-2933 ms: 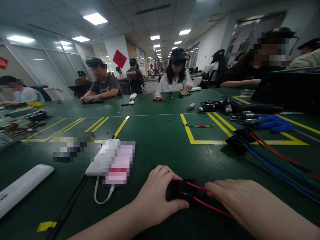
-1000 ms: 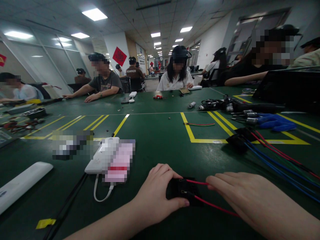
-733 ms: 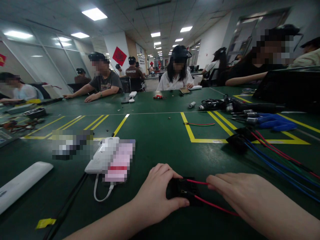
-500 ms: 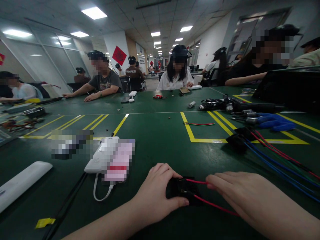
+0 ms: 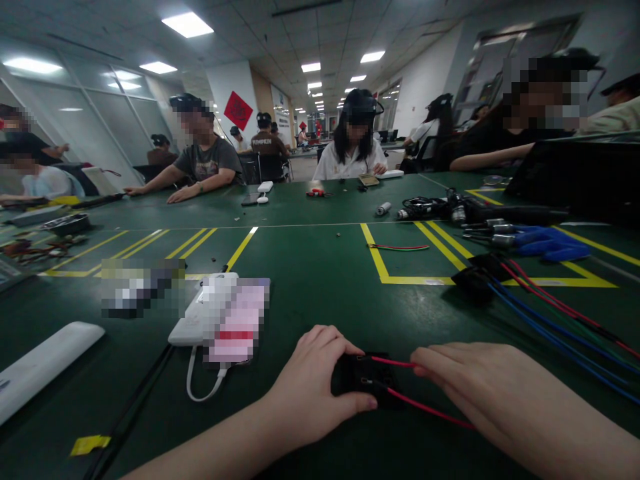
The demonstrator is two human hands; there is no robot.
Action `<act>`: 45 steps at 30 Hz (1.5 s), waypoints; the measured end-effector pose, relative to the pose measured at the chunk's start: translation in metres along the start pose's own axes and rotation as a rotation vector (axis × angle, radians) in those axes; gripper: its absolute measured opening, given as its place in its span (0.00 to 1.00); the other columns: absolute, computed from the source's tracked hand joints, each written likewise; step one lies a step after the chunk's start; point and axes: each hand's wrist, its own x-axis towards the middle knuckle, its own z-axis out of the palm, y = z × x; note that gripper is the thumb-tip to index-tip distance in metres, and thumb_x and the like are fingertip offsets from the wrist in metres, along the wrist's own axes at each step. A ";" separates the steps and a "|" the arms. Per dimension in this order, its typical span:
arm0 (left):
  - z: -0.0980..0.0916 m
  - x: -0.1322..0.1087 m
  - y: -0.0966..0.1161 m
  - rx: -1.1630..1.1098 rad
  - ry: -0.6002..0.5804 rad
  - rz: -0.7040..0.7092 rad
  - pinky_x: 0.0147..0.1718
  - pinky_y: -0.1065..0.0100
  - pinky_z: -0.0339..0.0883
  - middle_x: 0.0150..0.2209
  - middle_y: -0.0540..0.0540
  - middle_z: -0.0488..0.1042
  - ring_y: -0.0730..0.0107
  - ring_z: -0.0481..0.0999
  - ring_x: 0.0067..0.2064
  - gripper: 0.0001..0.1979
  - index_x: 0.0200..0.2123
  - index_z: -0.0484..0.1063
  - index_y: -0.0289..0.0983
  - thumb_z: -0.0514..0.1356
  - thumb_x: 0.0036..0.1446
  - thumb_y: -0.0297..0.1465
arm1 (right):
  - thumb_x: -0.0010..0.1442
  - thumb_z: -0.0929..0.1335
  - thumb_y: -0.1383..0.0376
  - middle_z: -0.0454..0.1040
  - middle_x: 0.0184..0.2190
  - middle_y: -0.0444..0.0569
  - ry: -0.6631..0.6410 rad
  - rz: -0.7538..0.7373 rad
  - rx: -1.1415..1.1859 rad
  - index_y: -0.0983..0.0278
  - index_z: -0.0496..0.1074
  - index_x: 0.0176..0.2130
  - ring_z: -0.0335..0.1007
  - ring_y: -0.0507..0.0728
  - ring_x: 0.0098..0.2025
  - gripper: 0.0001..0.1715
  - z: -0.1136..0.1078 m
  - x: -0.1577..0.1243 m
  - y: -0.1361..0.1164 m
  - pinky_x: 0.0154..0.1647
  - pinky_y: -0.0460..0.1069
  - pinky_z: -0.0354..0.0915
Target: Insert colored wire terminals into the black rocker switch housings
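Note:
A small black block-shaped part point(image 5: 377, 381) lies on the green table, with two red wires running from it to the right. My left hand point(image 5: 325, 383) grips the block from its left side, thumb at the near edge and fingers at the far edge. The upper red wire point(image 5: 393, 362) ends at the fingertips of my right hand point(image 5: 480, 380), which pinch it a short way from the block. Under that hand passes the lower red wire point(image 5: 430, 410). The block's exact kind cannot be made out in the dim light.
Left of my hands lie a white power bank point(image 5: 193, 323), a pink phone point(image 5: 240, 320) and another white slab point(image 5: 45, 367). To the right are black connectors with coloured wires point(image 5: 475, 287) and blue-handled tools point(image 5: 545, 243). Co-workers sit around the table point(image 5: 300, 267).
My hands and the black part stay almost where they were. At the far left, another person in dark clothing has come into view.

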 end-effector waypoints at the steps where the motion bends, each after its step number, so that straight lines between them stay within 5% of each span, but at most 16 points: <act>1: 0.000 0.000 0.000 -0.005 0.000 0.005 0.63 0.44 0.69 0.56 0.40 0.79 0.43 0.75 0.61 0.25 0.55 0.82 0.36 0.83 0.58 0.34 | 0.56 0.67 0.83 0.85 0.31 0.40 -0.027 0.009 -0.001 0.57 0.77 0.44 0.84 0.56 0.27 0.25 0.003 -0.001 0.001 0.27 0.48 0.72; 6: 0.000 0.000 0.000 0.008 0.005 0.004 0.63 0.44 0.69 0.56 0.40 0.79 0.44 0.75 0.62 0.24 0.55 0.82 0.37 0.82 0.59 0.33 | 0.54 0.70 0.83 0.86 0.32 0.39 -0.056 0.021 0.002 0.57 0.78 0.45 0.84 0.55 0.26 0.26 0.009 -0.003 0.005 0.27 0.46 0.71; 13: 0.000 0.000 0.001 0.015 0.003 -0.002 0.63 0.45 0.68 0.56 0.41 0.79 0.44 0.75 0.61 0.24 0.55 0.81 0.37 0.82 0.58 0.32 | 0.55 0.67 0.83 0.86 0.35 0.43 0.087 -0.072 -0.059 0.58 0.75 0.47 0.84 0.56 0.29 0.27 -0.007 -0.002 0.004 0.32 0.49 0.73; 21: 0.001 0.000 -0.002 0.006 0.003 0.002 0.63 0.46 0.68 0.57 0.41 0.79 0.44 0.74 0.62 0.23 0.54 0.81 0.39 0.81 0.59 0.33 | 0.51 0.72 0.83 0.85 0.30 0.36 -0.098 0.039 -0.034 0.56 0.78 0.43 0.83 0.54 0.25 0.27 0.014 -0.008 0.004 0.25 0.47 0.70; 31: 0.000 0.000 -0.002 0.008 0.002 0.004 0.64 0.43 0.69 0.56 0.41 0.79 0.43 0.74 0.62 0.24 0.55 0.82 0.38 0.82 0.58 0.34 | 0.48 0.65 0.82 0.87 0.34 0.44 0.100 -0.079 -0.110 0.58 0.76 0.47 0.85 0.58 0.29 0.31 -0.008 -0.002 0.002 0.29 0.50 0.74; 38: 0.001 0.000 -0.003 0.018 0.008 0.021 0.64 0.44 0.69 0.56 0.42 0.80 0.44 0.75 0.61 0.22 0.54 0.82 0.39 0.81 0.59 0.33 | 0.48 0.69 0.84 0.86 0.31 0.39 -0.072 0.025 -0.068 0.57 0.78 0.44 0.84 0.56 0.25 0.29 0.008 -0.005 0.005 0.25 0.47 0.71; 45: 0.000 0.001 -0.002 0.017 0.002 0.008 0.64 0.45 0.68 0.56 0.41 0.79 0.43 0.75 0.62 0.23 0.54 0.81 0.38 0.82 0.58 0.32 | 0.51 0.66 0.83 0.86 0.33 0.43 0.025 -0.025 -0.104 0.58 0.77 0.45 0.84 0.58 0.28 0.28 -0.005 -0.003 0.003 0.29 0.49 0.73</act>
